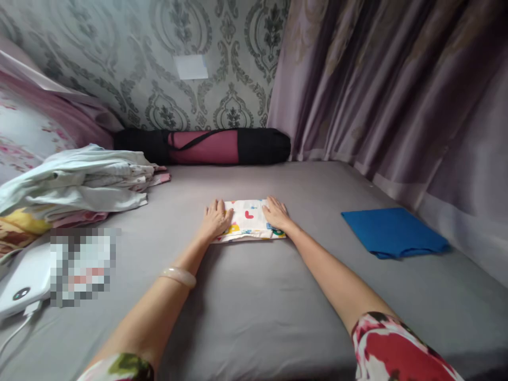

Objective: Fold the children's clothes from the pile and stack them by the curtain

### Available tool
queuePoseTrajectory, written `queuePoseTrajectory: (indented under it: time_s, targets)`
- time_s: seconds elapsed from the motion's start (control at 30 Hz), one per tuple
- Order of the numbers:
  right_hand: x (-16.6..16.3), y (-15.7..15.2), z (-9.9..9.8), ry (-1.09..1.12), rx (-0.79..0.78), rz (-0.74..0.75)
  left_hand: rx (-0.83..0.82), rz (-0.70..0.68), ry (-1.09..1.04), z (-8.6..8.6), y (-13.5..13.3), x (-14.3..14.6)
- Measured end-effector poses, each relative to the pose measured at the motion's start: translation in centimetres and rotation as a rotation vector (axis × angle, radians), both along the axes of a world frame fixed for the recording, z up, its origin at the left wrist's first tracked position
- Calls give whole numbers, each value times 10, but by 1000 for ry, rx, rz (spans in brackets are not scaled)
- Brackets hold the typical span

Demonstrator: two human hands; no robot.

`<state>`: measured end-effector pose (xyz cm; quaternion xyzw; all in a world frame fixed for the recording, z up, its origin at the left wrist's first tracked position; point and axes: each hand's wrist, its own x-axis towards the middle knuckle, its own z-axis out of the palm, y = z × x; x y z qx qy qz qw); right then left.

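1. The white cotton-looking cloth with a colourful print (249,208), folded into a flat rectangle, lies on the smooth grey sheet (246,312), in the middle of the view; a red mark shows on its top, and layered edges show along its near side.
2. The left hand (216,219) lies palm down over its left end, fingers extended and pointing away, thumb on the print.
3. The right hand (277,214) rests likewise on its right end, fingers stretched out rather than curled round anything.
4. A pale, glossy round bangle (178,276) circles the left forearm.
5. Well to the right, a folded bright-blue fabric piece (392,232) lies flat.
6. To the left sits a heap of pale, crumpled garments (91,177); nearer is a white rounded-edge device (26,278) with a cable plugged in, beside a pixelated patch.
7. Beyond, a long black-and-maroon cylindrical bag (204,146) lies along the patterned grey wall (159,32), its right end by mauve curtains (349,79).
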<state>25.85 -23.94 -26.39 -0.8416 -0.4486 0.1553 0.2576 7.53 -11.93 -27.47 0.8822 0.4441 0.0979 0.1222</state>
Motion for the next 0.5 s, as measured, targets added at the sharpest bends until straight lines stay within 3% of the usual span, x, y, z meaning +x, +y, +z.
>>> queuePoseTrajectory:
  time_s: [0.13,0.3,0.5]
  targets:
    - [20,-15,21,377,139,-184,-75,162,-102,13,11,-12]
    - [32,-40,34,543,64,-267,-254,247,-100,36,9,-35]
    - [24,-44,29,580,-3,-263,-458,259,-101,49,1,-39]
